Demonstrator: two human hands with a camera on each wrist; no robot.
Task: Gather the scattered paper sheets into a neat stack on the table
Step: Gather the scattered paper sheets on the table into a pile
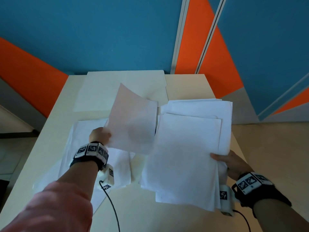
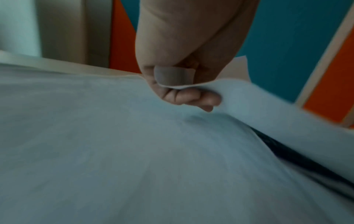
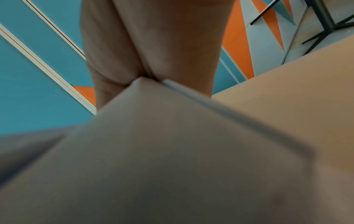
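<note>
Fingers point(image 2: 184, 97) on the left hand point(image 1: 100, 135) are curled around the near corner of a single sheet point(image 1: 132, 124), thumb on top, pinching it so it curves up off the surface point(image 1: 50, 131). From the wrist view you can see the paper edge tucked right between thumb and fingers. Under and around that hand, loose sheets point(image 1: 80, 148) are lying flat on the left half of the surface, overlapping a bit. Further back sits a cream folder point(image 1: 123, 86), flat, near the far edge. Moving right, the messy stack point(image 1: 189, 151) is held up by the right hand point(image 1: 232, 162), which grips its right edge with the thumb on top; edges aren't lined up, sheets fan out at the top and bottom. The rest of the right fingers are under the stack, so I can't really tell how they sit, probably wrapped beneath. Lifted sheet and stack are just beside each other, edges nearly touching.
</note>
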